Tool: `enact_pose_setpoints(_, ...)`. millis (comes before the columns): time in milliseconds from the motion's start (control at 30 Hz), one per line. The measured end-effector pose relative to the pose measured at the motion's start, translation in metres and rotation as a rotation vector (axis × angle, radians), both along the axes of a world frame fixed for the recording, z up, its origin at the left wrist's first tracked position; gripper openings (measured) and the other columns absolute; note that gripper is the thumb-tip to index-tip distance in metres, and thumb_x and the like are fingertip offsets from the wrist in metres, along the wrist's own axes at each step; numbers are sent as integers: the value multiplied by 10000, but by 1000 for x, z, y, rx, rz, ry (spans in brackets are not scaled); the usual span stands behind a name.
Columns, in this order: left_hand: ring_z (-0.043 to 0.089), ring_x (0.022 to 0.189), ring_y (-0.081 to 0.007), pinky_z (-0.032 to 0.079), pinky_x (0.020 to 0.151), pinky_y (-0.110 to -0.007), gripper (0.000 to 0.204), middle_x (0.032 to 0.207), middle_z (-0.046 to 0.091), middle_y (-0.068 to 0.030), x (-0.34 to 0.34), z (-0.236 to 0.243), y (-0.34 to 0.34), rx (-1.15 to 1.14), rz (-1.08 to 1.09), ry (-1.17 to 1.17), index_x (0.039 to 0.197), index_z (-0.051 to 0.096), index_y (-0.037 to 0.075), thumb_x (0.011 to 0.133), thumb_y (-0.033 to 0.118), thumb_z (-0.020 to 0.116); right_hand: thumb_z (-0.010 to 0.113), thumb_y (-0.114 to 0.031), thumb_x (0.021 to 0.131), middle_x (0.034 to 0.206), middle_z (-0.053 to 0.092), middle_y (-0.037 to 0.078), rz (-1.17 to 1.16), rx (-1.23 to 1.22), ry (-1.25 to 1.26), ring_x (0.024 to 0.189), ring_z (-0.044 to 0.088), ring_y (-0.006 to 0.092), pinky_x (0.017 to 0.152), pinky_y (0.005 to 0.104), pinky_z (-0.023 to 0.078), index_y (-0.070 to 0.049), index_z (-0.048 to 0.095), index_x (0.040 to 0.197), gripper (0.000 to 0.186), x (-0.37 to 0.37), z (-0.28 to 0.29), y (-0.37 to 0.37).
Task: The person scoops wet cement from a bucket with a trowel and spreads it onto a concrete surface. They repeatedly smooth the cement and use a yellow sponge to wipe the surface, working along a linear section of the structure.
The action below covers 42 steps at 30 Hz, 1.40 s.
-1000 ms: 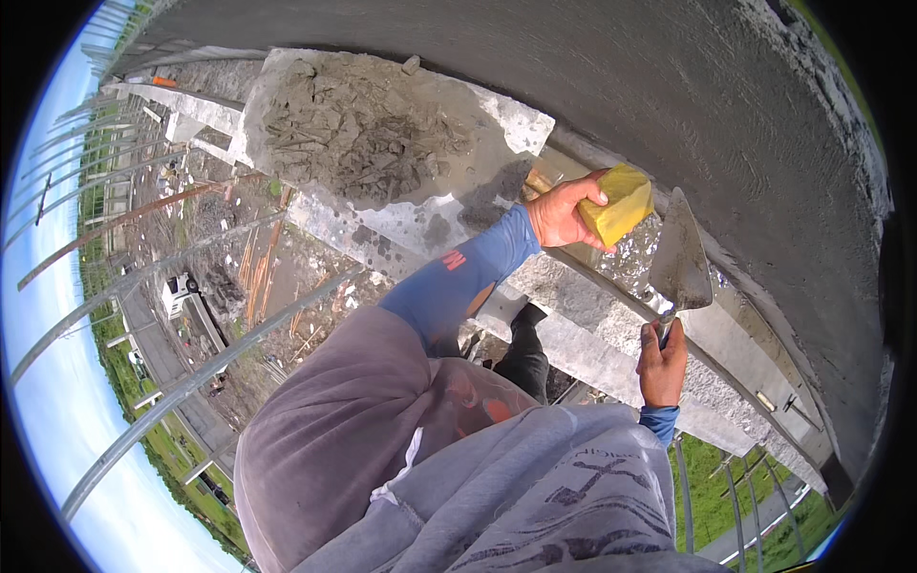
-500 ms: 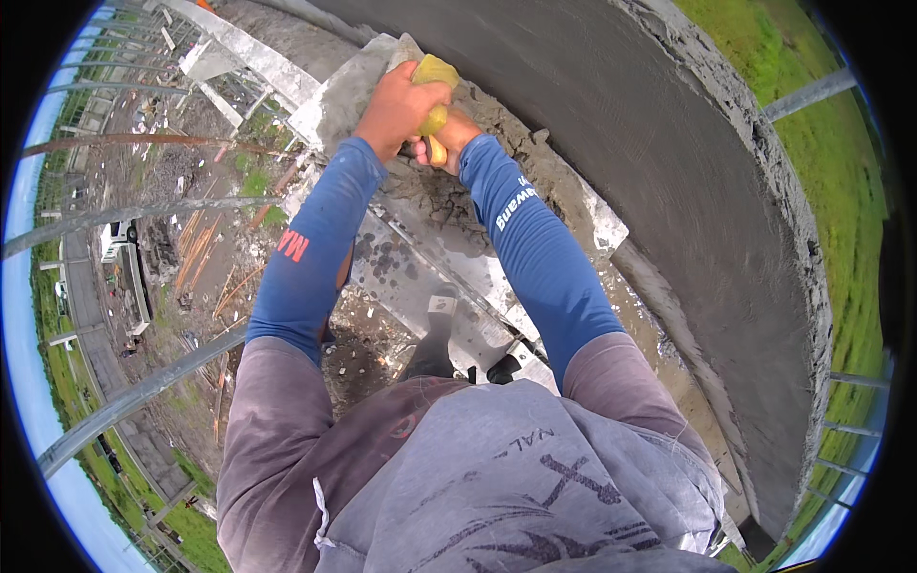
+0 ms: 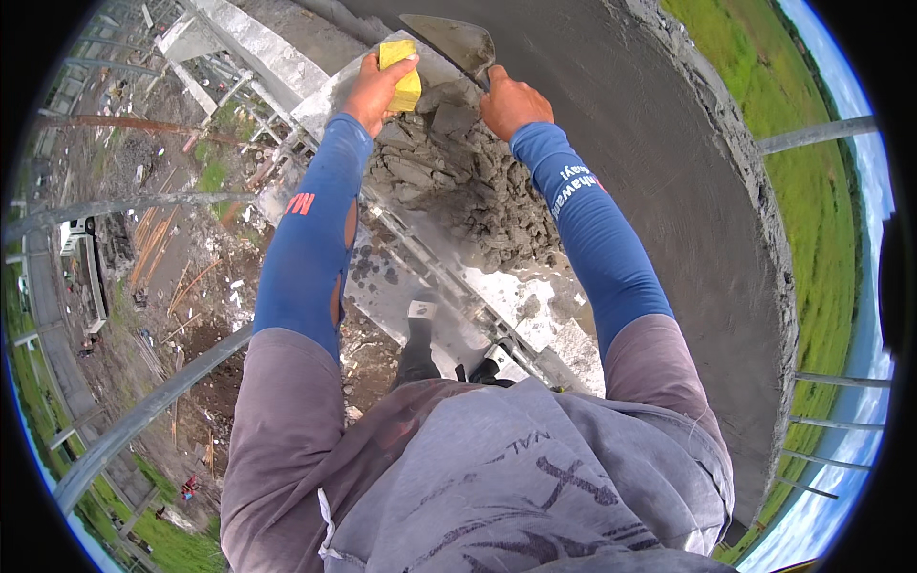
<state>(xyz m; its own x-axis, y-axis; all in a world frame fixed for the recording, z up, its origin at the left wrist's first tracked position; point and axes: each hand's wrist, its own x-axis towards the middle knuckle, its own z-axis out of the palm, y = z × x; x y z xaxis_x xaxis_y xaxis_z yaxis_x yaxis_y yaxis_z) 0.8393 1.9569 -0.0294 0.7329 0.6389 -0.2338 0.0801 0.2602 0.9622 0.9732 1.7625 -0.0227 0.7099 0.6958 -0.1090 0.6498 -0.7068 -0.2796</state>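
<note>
A yellow sponge [image 3: 401, 84] is pinched in my left hand [image 3: 373, 94], which is held over the near part of the mortar board. The fingers of my right hand [image 3: 516, 103] wrap round the handle of a pointed steel trowel [image 3: 456, 40]. Its blade lies close against the grey plastered wall [image 3: 659, 143], pointing up and to the left; I cannot tell whether it touches. Below and between my hands is a heap of wet grey mortar [image 3: 458, 186], rough and lumpy on top.
The curved wall's rough top edge [image 3: 731, 124] runs down the right side, with grass beyond. Wet-spotted scaffold planks [image 3: 392, 286] lie under my feet. Metal scaffold pipes [image 3: 153, 415] cross the left, and far below is debris-strewn ground with a truck [image 3: 86, 267].
My hands were together with the sponge between them and have come apart. The right hand has moved right with the trowel, whose blade now shows at the wall. More of the mortar heap is visible.
</note>
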Motion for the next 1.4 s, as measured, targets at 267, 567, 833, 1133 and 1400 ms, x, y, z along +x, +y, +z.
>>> enact_pose_setpoints(267,694,961,-160,586,787,-354,426,1106,673,-12,-174,-85,-6,-269,255,0,1336,549,149,995,338,720,626,-135,957,1238,722,253,144,-385,-8,1152,713,399,998,490,569,5,555,1338,412,-24,-22,9)
enact_pose_setpoints(567,672,845,-161,558,694,-326,396,1041,673,-49,-377,-177,-44,-252,434,355,1270,595,40,958,235,742,541,-100,978,1331,683,259,26,-445,56,1227,685,389,1016,486,567,8,537,1407,443,-16,-15,23)
enact_pose_setpoints(833,694,879,-185,574,738,-338,440,1075,691,-74,-487,-232,-61,-284,618,548,1279,605,26,917,200,784,596,-102,916,1272,694,290,97,-349,30,1209,676,434,1037,525,530,4,555,1288,389,-38,-29,10)
enact_pose_setpoints(1133,706,999,-222,579,878,-376,615,1168,713,-124,-527,-280,-127,-179,363,775,1346,579,-11,847,226,849,616,-124,936,1280,687,304,3,-273,55,1210,682,416,1043,513,539,26,532,1383,478,-60,-3,13)
enact_pose_setpoints(1400,719,956,-231,588,816,-395,652,1138,730,-129,-546,-276,-168,-139,203,837,1369,571,0,850,254,874,570,-116,937,1264,704,271,86,-161,59,1178,687,438,1032,528,530,14,590,1305,391,-57,-36,24)
